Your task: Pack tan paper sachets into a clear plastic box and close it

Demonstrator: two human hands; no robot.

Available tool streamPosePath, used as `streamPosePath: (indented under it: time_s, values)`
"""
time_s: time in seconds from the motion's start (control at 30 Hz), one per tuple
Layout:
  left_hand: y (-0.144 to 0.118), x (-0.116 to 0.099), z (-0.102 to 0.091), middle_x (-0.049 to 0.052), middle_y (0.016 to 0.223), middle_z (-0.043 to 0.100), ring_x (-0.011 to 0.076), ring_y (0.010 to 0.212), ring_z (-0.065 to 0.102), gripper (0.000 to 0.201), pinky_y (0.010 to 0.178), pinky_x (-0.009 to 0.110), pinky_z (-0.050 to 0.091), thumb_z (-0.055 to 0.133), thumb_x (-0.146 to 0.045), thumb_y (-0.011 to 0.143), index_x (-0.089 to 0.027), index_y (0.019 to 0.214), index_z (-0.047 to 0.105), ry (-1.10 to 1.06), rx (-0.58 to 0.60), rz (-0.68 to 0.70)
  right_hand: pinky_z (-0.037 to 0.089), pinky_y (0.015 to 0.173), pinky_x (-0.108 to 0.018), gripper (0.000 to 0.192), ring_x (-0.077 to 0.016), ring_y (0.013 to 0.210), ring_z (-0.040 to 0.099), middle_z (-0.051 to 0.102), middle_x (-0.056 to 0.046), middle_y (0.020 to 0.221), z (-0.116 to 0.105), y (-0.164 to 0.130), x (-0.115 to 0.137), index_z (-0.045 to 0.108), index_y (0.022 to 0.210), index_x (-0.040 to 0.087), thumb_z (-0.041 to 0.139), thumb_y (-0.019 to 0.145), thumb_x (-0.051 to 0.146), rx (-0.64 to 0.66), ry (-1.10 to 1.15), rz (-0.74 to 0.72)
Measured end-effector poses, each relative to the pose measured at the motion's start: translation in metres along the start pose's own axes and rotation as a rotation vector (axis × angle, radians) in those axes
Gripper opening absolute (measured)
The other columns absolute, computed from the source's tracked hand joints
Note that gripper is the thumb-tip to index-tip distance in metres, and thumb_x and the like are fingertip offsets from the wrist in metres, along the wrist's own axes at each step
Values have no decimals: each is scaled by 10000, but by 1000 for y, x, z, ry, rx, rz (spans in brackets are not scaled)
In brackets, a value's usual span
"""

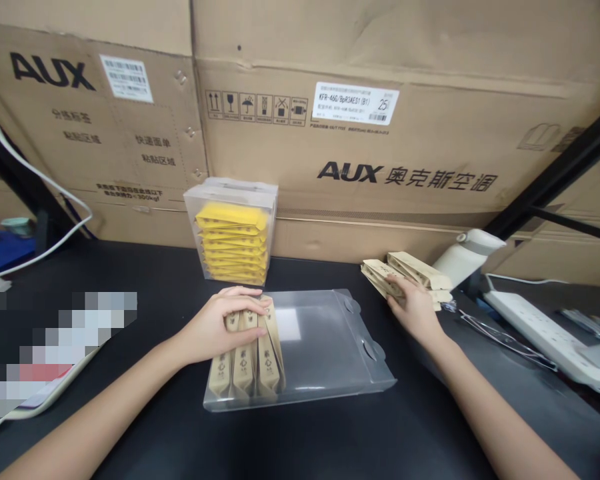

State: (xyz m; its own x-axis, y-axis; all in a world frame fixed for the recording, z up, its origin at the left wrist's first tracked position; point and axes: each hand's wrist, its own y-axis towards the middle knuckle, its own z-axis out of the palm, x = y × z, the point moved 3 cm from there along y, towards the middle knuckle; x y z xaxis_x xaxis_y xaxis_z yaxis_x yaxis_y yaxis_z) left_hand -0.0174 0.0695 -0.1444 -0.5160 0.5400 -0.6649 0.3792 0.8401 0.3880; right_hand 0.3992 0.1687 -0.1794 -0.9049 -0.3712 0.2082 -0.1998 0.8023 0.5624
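Note:
A clear plastic box [325, 340] lies flat and open on the black table. Several tan paper packets [247, 363] stand side by side at its left end. My left hand [220, 327] presses on the tops of these packets, fingers spread over them. My right hand [414, 308] rests on a loose pile of the same tan packets [405, 273] at the right, fingers closing on one of them.
A clear box filled with yellow packets [234, 243] stands upright behind the open box. Large AUX cardboard cartons [380, 133] form the back wall. A white power strip [550, 337] and a white bottle [465, 257] lie at the right. A white cable [40, 180] hangs left.

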Motion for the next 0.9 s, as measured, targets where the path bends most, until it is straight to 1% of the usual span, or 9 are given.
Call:
streamPosePath:
  time_s: [0.1,0.27,0.5,0.57,0.67,0.73,0.8,0.87,0.9]
  values:
    - [0,0,0,78,1155,733,283,1234,583,215,1039,481,450,746,-374,779,-251,955,745,2,3,10,468,989,-551,419,-357,1134,613,681,-185,1203,-2,1,5,663,1132,135,500,748,170,-10,-1,-6]
    - [1,0,-1,81,1157,730,281,1234,582,221,1039,474,453,745,-366,779,-245,964,744,10,5,13,483,960,-534,501,-360,1092,627,694,-189,1167,-3,2,7,637,1198,103,510,719,173,-59,-3,31]
    - [1,-2,-2,82,1150,735,284,1225,594,216,1034,473,463,746,-358,773,-243,956,749,-6,2,12,522,889,-484,317,-316,999,661,735,-134,1019,-8,1,11,690,1036,175,538,776,275,-124,46,83]
    - [2,-2,-2,77,1147,739,281,1224,596,214,1035,473,464,749,-359,773,-246,954,747,-8,0,14,511,911,-489,314,-315,1015,659,724,-142,1061,-14,1,20,679,1061,174,558,822,338,-203,72,98]
    - [2,-3,-2,71,1146,743,273,1226,596,214,1038,463,466,750,-353,777,-246,963,741,-16,-3,32,508,913,-476,384,-300,999,663,702,-152,1077,-28,-1,39,652,1115,153,607,841,418,-437,200,159]
    - [2,-3,-2,71,1148,743,270,1228,596,219,1039,458,466,752,-348,777,-241,968,739,-19,-2,43,521,873,-447,460,-281,964,663,676,-161,1076,-38,-3,49,613,1187,125,608,849,436,-576,362,213]
    - [2,-3,-2,72,1153,741,270,1230,594,227,1041,460,463,757,-352,774,-238,970,739,-18,-1,41,535,784,-411,501,-255,880,661,656,-147,1043,-46,-2,54,579,1242,127,616,843,427,-639,510,279]
    - [2,-2,-2,73,1153,741,271,1226,597,231,1042,462,460,759,-357,772,-236,967,741,-15,0,34,515,592,-352,533,-208,653,629,645,-73,841,-53,1,52,550,1277,167,653,804,390,-595,630,375]
    - [2,-3,-2,73,1150,742,270,1223,599,231,1042,462,459,761,-360,771,-235,965,742,-15,-1,32,465,484,-318,536,-178,515,568,607,-22,705,-55,4,49,544,1274,184,662,784,368,-535,687,429]
